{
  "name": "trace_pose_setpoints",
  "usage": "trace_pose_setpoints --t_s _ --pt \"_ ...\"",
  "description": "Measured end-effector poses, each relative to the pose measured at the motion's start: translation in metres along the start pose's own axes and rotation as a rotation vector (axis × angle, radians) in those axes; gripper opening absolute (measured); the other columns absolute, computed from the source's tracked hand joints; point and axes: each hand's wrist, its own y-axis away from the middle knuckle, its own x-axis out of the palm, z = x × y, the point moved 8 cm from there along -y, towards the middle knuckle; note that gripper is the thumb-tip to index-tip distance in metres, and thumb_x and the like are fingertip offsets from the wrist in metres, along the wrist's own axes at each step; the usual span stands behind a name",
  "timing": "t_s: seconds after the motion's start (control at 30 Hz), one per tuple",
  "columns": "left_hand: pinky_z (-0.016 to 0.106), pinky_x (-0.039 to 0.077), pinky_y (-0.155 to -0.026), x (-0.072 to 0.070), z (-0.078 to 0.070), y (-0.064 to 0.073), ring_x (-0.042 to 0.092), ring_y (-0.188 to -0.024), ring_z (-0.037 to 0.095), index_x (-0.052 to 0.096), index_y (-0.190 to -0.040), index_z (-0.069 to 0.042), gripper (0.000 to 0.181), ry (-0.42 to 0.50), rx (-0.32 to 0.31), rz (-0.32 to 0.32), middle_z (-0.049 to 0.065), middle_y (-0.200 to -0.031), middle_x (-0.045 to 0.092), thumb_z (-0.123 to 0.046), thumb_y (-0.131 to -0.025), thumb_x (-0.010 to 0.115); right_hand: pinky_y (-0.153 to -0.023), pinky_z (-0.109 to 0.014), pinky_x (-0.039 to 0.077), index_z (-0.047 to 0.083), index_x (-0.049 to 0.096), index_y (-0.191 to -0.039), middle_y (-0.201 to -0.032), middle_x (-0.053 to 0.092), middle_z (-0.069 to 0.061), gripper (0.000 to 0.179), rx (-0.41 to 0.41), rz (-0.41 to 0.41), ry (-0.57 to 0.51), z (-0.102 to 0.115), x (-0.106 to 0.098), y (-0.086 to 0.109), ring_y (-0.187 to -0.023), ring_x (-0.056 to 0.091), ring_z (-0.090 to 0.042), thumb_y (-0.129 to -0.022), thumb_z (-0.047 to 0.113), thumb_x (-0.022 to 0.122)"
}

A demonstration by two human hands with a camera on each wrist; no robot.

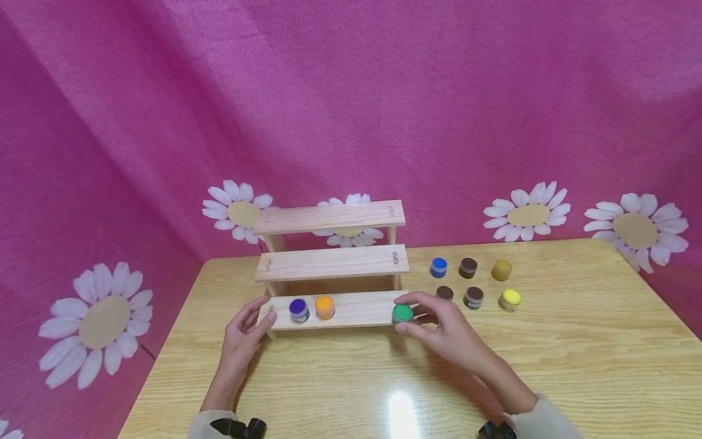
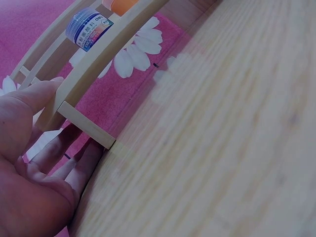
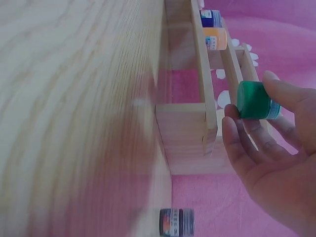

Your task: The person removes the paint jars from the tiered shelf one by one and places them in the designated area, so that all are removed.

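A three-step wooden display shelf (image 1: 331, 264) stands on the table. My left hand (image 1: 243, 334) holds the left end of its lowest step, thumb on the board (image 2: 81, 79) and fingers around the end by the leg. On that step sit a purple paint jar (image 1: 299, 311) and, to its right, an orange paint jar (image 1: 325, 308). Between thumb and fingers, my right hand (image 1: 446, 323) pinches a green paint jar (image 1: 403, 314) at the right end of the lowest step. The right wrist view shows the green jar (image 3: 254, 100) tilted over sideways by the camera angle, above the board.
Right of the shelf, several paint jars stand in two rows, among them a blue jar (image 1: 439, 267), a dark brown jar (image 1: 468, 267), an ochre jar (image 1: 501, 270) and a yellow jar (image 1: 510, 299). A pink cloth (image 1: 351, 110) with daisies hangs behind the wooden table (image 1: 581, 341).
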Motion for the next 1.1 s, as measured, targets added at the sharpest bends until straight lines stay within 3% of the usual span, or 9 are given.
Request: trace_pose_setpoints --t_s 0.3,0.5,0.6,0.7,0.9,1.1 --pt "0.040 0.034 -0.119 -0.001 0.000 -0.001 0.033 -0.150 0.026 0.056 -0.145 -0.007 0.052 -0.016 -0.003 -0.006 0.012 -0.154 0.050 -0.021 -0.098 0.073 -0.082 -0.035 0.062 0.006 0.069 -0.117 -0.105 0.072 -0.003 0.032 0.045 -0.080 0.020 -0.013 -0.022 0.015 -0.090 0.073 -0.022 -0.089 0.012 0.082" --pt "0.016 0.046 -0.102 -0.003 0.001 -0.001 0.041 -0.145 0.025 0.056 -0.145 -0.007 0.052 -0.008 -0.014 -0.016 0.012 -0.152 0.052 -0.020 -0.098 0.073 -0.082 -0.033 0.062 0.005 0.068 -0.116 -0.109 0.071 -0.009 0.032 0.055 -0.078 0.013 -0.022 -0.030 0.021 -0.092 0.073 -0.026 -0.087 0.007 0.082" --pt "0.009 0.047 -0.095 -0.002 0.002 -0.001 0.044 -0.144 0.025 0.056 -0.145 -0.007 0.051 0.006 -0.018 -0.015 0.013 -0.152 0.053 -0.019 -0.098 0.073 -0.084 -0.034 0.062 0.004 0.069 -0.115 -0.112 0.070 -0.011 0.032 0.059 -0.067 0.022 -0.027 -0.032 0.022 -0.093 0.073 -0.027 -0.087 0.006 0.083" --pt "0.017 0.046 -0.103 -0.002 0.002 0.000 0.041 -0.145 0.025 0.056 -0.145 -0.008 0.052 0.003 -0.022 -0.011 0.011 -0.152 0.052 -0.021 -0.098 0.073 -0.085 -0.035 0.062 0.003 0.068 -0.114 -0.111 0.070 -0.011 0.032 0.049 -0.053 0.047 -0.031 -0.035 0.024 -0.093 0.073 -0.028 -0.086 0.005 0.083" --pt "0.042 0.034 -0.119 -0.001 0.000 0.001 0.033 -0.150 0.027 0.055 -0.146 -0.008 0.054 -0.002 -0.015 0.004 0.011 -0.156 0.048 -0.026 -0.098 0.073 -0.083 -0.035 0.062 0.004 0.068 -0.111 -0.105 0.070 -0.007 0.031 0.043 -0.052 0.116 -0.038 -0.043 0.026 -0.092 0.072 -0.025 -0.084 0.003 0.084" --pt "0.045 0.032 -0.120 0.000 -0.002 0.002 0.032 -0.151 0.029 0.056 -0.145 -0.008 0.054 -0.008 -0.007 0.004 0.012 -0.156 0.048 -0.026 -0.097 0.074 -0.080 -0.037 0.063 0.004 0.068 -0.109 -0.103 0.070 -0.005 0.031 0.078 -0.058 0.166 -0.047 -0.053 0.031 -0.093 0.071 -0.022 -0.083 0.005 0.086"
